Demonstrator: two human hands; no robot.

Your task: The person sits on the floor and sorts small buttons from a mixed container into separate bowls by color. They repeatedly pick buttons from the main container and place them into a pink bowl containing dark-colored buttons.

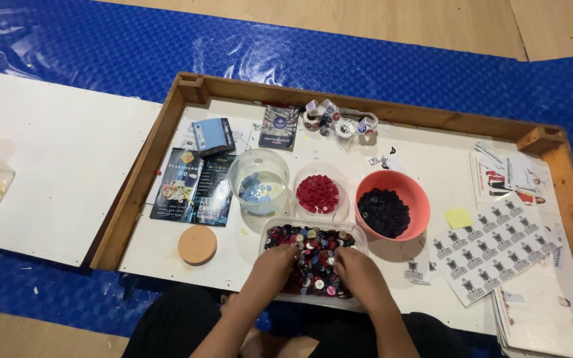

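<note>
Under both sets of fingertips a clear rectangular tub of mixed buttons is seen, red, dark & white, set at the near edge of a wood-framed tray. Left hand is pressed into the pile on the tub's left side; right hand is pressed in on the right side, w/ a strip of buttons showing btwn them. Fingers of both hands are curled down into the buttons, tips buried, so whether anything is pinched can't be told.

Just beyond the fingertips three containers are lined up: a clear round bowl w/ blue buttons ahead-left, a small clear bowl of red buttons straight ahead, an orange bowl of dark buttons ahead-right. All three are just beside the tub's far rim.

Left of the left hand a round cork disc is laid flat, w/ dark printed leaflets beyond it. Right of the right hand white sticker sheets & a yellow sticky note are spread. Far beyond the fingers, by the tray's back rail, small tape rolls are clustered.
</note>
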